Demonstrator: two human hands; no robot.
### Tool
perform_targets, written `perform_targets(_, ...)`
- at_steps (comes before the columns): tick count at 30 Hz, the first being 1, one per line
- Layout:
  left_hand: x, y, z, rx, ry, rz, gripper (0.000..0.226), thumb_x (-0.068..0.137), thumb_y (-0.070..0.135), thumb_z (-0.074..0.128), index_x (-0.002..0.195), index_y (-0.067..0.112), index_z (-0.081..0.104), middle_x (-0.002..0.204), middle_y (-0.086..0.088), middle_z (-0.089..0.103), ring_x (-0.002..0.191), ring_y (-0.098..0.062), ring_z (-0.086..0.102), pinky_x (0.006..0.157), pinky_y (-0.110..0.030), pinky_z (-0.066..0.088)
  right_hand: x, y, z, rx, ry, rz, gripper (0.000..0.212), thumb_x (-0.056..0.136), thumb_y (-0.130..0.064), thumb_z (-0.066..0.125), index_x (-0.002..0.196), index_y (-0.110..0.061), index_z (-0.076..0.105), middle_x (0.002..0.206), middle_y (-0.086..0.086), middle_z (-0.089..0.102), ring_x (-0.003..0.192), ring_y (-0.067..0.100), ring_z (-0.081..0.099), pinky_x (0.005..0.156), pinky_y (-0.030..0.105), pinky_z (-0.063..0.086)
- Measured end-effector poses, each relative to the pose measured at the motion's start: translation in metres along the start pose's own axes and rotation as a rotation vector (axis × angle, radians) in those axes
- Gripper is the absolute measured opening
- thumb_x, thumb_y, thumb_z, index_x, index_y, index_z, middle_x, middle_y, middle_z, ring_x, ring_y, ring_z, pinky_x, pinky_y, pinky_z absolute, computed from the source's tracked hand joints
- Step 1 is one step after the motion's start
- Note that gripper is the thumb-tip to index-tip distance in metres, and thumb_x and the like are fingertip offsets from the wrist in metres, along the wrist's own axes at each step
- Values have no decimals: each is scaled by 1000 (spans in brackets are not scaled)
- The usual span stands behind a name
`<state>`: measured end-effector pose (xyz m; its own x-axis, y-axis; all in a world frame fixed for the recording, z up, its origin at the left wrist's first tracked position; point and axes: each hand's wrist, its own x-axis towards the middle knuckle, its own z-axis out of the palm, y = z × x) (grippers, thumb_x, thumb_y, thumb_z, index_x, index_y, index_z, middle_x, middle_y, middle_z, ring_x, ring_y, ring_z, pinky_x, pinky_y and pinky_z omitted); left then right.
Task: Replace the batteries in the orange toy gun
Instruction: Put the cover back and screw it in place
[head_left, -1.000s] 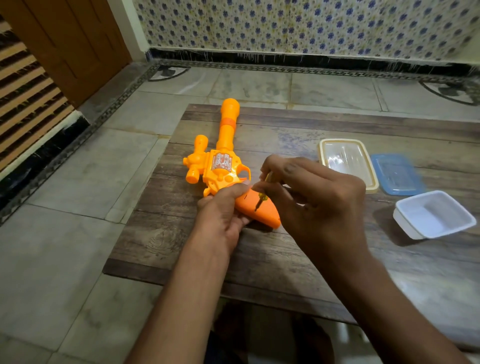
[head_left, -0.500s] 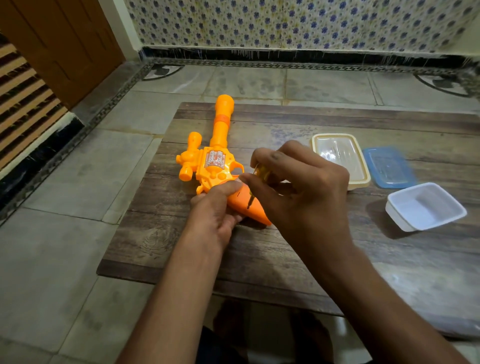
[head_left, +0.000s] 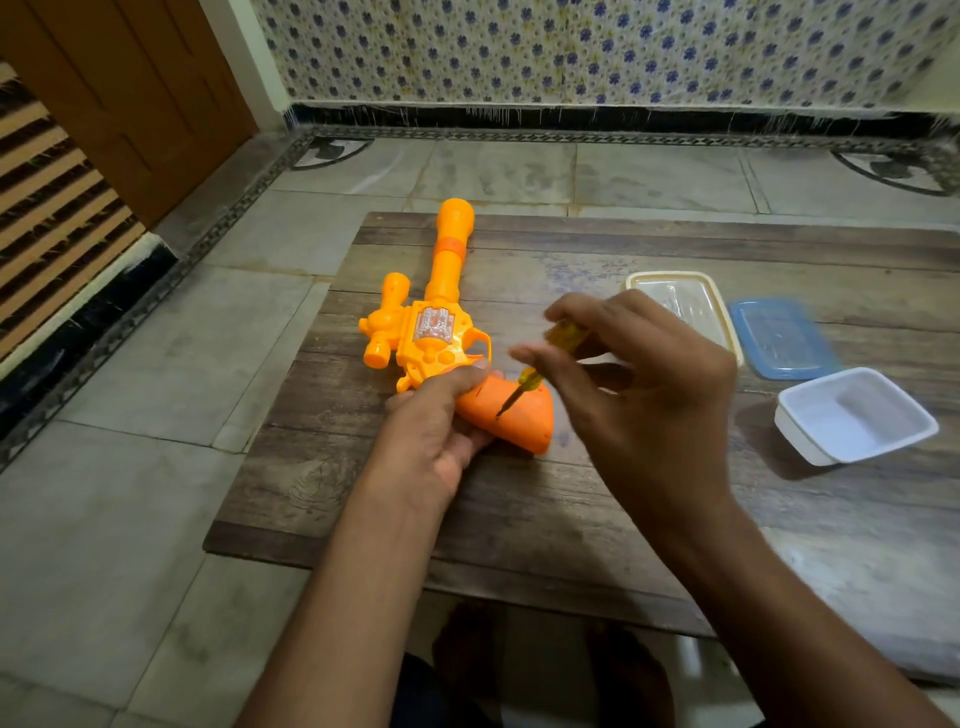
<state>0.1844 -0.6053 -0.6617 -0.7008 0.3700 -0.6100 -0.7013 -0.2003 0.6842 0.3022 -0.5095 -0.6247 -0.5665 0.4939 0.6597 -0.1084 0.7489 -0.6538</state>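
The orange toy gun (head_left: 436, 322) lies flat on the low wooden table (head_left: 519, 509), barrel pointing away from me. My left hand (head_left: 436, 421) grips its darker orange handle at the near end. My right hand (head_left: 634, 384) pinches a small screwdriver (head_left: 535, 376) with a yellow translucent handle. Its tip points down at the side of the gun's handle. No batteries are in sight.
At the table's right stand a clear lid with a cream rim (head_left: 685, 306), a blue lid (head_left: 779, 338) and an empty white plastic tub (head_left: 857, 415). Tiled floor surrounds the table; a wooden door (head_left: 130, 88) is at the far left.
My right hand has lifted and opened its grip, so the screwdriver's yellow handle and shaft now show above the gun's handle. The left hand keeps its hold.
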Motion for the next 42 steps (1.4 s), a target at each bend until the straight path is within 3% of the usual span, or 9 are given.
perform_targets(3, 1, 0, -2, 20, -1, 12, 35, 90, -1, 69, 123, 9, 61, 79, -10, 78, 71, -19, 77, 51, -43, 62, 0, 6, -6, 69, 110, 45, 23, 86, -18, 85, 102, -5, 76, 90, 5, 73, 83, 11, 71, 65, 28, 59)
perform_targets(7, -1, -1, -7, 141, 49, 56, 51, 89, 6, 74, 135, 9, 51, 120, -18, 70, 107, -31, 71, 60, -48, 62, 1, 15, -4, -75, 169, -61, 24, 87, -23, 85, 99, -4, 78, 89, 4, 74, 70, 15, 65, 59, 32, 52)
perform_targets(12, -8, -3, -19, 229, 80, 157, 43, 85, 8, 81, 122, 9, 61, 116, -15, 70, 106, -30, 70, 56, -44, 63, -3, 28, 9, -210, 137, -185, 20, 87, -15, 84, 99, 0, 78, 88, 12, 71, 71, 18, 64, 61, 31, 53)
perform_targets(20, -19, -9, -33, 600, 304, 386, 42, 66, 46, 93, 85, 16, 71, 88, -8, 75, 80, -27, 75, 58, -52, 64, -4, 51, 20, -335, 24, -171, 20, 81, -4, 85, 93, 6, 73, 85, 20, 64, 68, 33, 64, 54, 42, 55)
perform_targets(25, -28, -13, -29, 774, 339, 374, 54, 70, 66, 82, 75, 13, 70, 58, -7, 72, 42, -22, 69, 38, -28, 53, -5, 61, 23, -389, -59, -149, 13, 82, 4, 79, 83, 6, 65, 83, 21, 60, 65, 36, 59, 53, 42, 53)
perform_targets(28, -31, -14, -25, 781, 334, 350, 57, 75, 67, 78, 81, 11, 69, 53, -8, 70, 38, -21, 67, 31, -18, 40, -4, 64, 28, -399, -114, -97, 12, 83, 5, 74, 82, 6, 63, 85, 23, 58, 67, 37, 59, 55, 44, 53)
perform_targets(32, -33, -18, -21, 805, 345, 377, 54, 78, 67, 76, 81, 15, 64, 47, -6, 67, 37, -21, 67, 35, -23, 48, -3, 65, 37, -414, -186, -53, 7, 84, 8, 68, 81, 7, 62, 87, 26, 56, 68, 37, 58, 56, 47, 53)
perform_targets(36, -35, -19, -19, 864, 387, 421, 53, 81, 68, 71, 82, 15, 60, 44, -4, 66, 32, -14, 62, 29, -15, 37, -4, 66, 42, -441, -252, 8, 7, 88, 3, 62, 86, 9, 66, 99, 25, 58, 75, 40, 61, 61, 52, 55)
perform_targets(42, -34, -18, -20, 1007, 418, 451, 58, 81, 74, 64, 83, 17, 57, 46, -4, 66, 33, -12, 62, 52, -27, 57, -5, 75, 40, -501, -300, 92, 17, 90, -6, 65, 101, 4, 73, 115, 18, 62, 88, 39, 65, 68, 46, 57)
